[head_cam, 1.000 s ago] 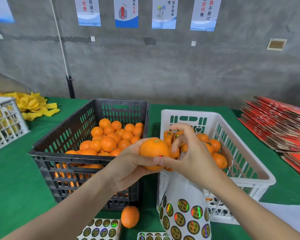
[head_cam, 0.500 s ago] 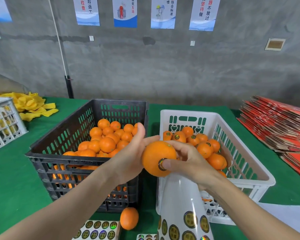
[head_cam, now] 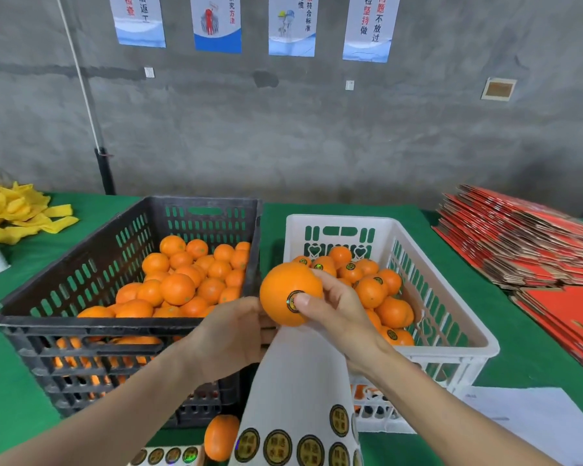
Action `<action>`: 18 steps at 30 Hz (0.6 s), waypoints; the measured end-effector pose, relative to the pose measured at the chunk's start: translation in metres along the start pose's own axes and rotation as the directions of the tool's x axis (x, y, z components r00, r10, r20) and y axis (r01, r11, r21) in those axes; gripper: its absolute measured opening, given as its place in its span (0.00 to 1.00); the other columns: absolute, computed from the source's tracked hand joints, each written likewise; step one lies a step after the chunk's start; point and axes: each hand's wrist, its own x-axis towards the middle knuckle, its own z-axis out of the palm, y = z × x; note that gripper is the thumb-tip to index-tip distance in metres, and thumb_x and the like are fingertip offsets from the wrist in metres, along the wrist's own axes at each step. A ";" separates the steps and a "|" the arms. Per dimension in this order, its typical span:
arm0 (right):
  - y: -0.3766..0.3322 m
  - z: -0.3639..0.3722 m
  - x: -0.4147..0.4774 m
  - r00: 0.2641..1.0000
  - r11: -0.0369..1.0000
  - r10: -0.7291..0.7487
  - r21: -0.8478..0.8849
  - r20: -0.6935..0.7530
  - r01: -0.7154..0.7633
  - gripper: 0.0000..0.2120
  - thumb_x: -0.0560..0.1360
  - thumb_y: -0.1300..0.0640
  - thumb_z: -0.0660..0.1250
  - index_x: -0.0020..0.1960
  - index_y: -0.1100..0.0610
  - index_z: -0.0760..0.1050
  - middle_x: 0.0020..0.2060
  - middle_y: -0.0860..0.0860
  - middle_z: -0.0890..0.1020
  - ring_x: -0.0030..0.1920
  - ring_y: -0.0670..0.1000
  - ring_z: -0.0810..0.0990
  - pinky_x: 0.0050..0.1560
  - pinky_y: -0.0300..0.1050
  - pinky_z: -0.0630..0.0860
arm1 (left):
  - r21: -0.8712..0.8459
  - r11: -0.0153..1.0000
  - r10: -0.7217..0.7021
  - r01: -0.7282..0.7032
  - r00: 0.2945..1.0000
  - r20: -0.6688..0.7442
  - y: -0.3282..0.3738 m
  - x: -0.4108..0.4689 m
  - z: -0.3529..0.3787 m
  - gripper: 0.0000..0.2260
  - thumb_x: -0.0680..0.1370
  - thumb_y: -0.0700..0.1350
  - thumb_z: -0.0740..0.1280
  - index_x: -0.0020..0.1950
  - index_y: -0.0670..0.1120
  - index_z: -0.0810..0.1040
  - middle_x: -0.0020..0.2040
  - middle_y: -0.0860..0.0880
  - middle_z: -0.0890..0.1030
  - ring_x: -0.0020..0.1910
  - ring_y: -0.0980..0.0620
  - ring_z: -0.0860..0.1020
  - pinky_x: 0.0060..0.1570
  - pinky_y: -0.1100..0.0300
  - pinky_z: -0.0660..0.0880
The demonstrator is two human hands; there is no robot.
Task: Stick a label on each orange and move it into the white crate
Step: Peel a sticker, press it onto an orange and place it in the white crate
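Right hand [head_cam: 337, 311] gripping orange [head_cam: 283, 287], thumb pressing label [head_cam: 293, 301], left hand [head_cam: 229, 338] holding sheet [head_cam: 297, 381], crate [head_cam: 337, 220] just behind, part-filled

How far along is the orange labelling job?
Done: labelled oranges already lie in the white crate. In hand: the right hand grips an orange, thumb on its label; the left hand holds the sticker sheet. Left: the black crate holds many more, plus one loose orange on the table.

Green table [head_cam: 14, 381] bears black crate [head_cam: 81, 322], white crate [head_cam: 340, 219], red cartons [head_cam: 519, 243], yellow strips [head_cam: 17, 210].
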 end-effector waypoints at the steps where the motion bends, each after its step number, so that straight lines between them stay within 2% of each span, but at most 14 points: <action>1: 0.003 -0.002 -0.001 1.000 1.000 0.000 -0.009 -0.010 0.000 0.27 0.57 0.44 0.71 0.55 0.49 0.75 0.44 0.45 0.84 0.47 0.45 0.83 0.45 0.40 0.79 | 0.016 1.000 -0.001 0.001 1.000 0.029 0.001 -0.002 -0.002 0.19 0.74 0.44 0.66 0.62 0.37 0.78 0.60 0.36 0.80 0.54 0.41 0.81 0.58 0.46 0.75; 4: 0.010 -0.005 -0.006 0.999 0.999 -0.014 -0.051 -0.042 0.012 0.22 0.62 0.52 0.74 0.55 0.48 0.74 0.46 0.45 0.83 0.47 0.43 0.82 0.41 0.37 0.78 | 0.130 0.991 0.008 -0.027 0.990 0.139 -0.004 -0.007 -0.001 0.18 0.73 0.38 0.67 0.63 0.37 0.77 0.61 0.38 0.79 0.59 0.40 0.79 0.59 0.49 0.77; 5: 0.013 -0.006 -0.008 0.999 0.998 -0.021 -0.066 -0.042 0.018 0.22 0.63 0.53 0.74 0.56 0.48 0.74 0.47 0.45 0.83 0.47 0.43 0.82 0.41 0.37 0.78 | 0.166 0.986 0.005 -0.029 0.990 0.138 -0.007 -0.007 0.000 0.19 0.72 0.37 0.68 0.63 0.35 0.77 0.59 0.39 0.79 0.56 0.41 0.79 0.58 0.50 0.77; 8: 0.013 -0.012 -0.014 1.000 0.994 -0.005 -0.105 0.007 0.006 0.31 0.59 0.44 0.78 0.58 0.52 0.75 0.46 0.45 0.84 0.49 0.46 0.82 0.43 0.40 0.79 | 0.308 0.951 -0.006 -0.023 0.996 0.093 -0.014 -0.006 0.003 0.17 0.72 0.32 0.69 0.60 0.32 0.75 0.40 0.45 0.78 0.38 0.53 0.77 0.40 0.61 0.76; 9: 0.010 -0.017 -0.013 1.000 0.992 0.004 -0.124 0.016 -0.002 0.30 0.59 0.44 0.78 0.58 0.52 0.75 0.46 0.45 0.84 0.49 0.46 0.82 0.43 0.40 0.79 | 0.352 0.936 -0.026 -0.006 0.996 0.087 -0.015 -0.007 0.003 0.14 0.74 0.30 0.67 0.60 0.33 0.76 0.37 0.46 0.78 0.35 0.54 0.77 0.37 0.63 0.75; 12: 0.003 -0.043 0.006 0.998 0.976 0.007 -0.215 -0.069 -0.022 0.20 0.66 0.48 0.75 0.56 0.49 0.76 0.47 0.45 0.84 0.50 0.45 0.81 0.49 0.39 0.77 | 0.519 0.855 -0.071 0.022 0.995 0.075 -0.017 -0.010 0.002 0.16 0.75 0.28 0.66 0.59 0.42 0.77 0.40 0.43 0.79 0.38 0.50 0.79 0.39 0.63 0.75; 14: 0.002 -0.067 0.033 0.984 0.960 0.047 -0.265 -0.169 -0.091 0.15 0.71 0.50 0.71 0.56 0.50 0.76 0.51 0.48 0.82 0.53 0.49 0.80 0.53 0.43 0.76 | 0.593 0.805 -0.067 0.005 0.994 0.082 -0.018 -0.012 0.001 0.17 0.74 0.30 0.69 0.60 0.45 0.76 0.40 0.43 0.80 0.39 0.49 0.79 0.40 0.63 0.75; 18: 0.020 -0.098 0.092 0.931 0.853 0.214 -0.407 -0.296 -0.326 0.18 0.72 0.49 0.67 0.59 0.52 0.69 0.52 0.49 0.74 0.52 0.51 0.74 0.49 0.49 0.73 | 0.601 0.799 -0.075 0.014 0.994 0.077 -0.016 -0.015 -0.004 0.20 0.74 0.32 0.70 0.62 0.47 0.74 0.40 0.45 0.81 0.38 0.52 0.79 0.40 0.64 0.74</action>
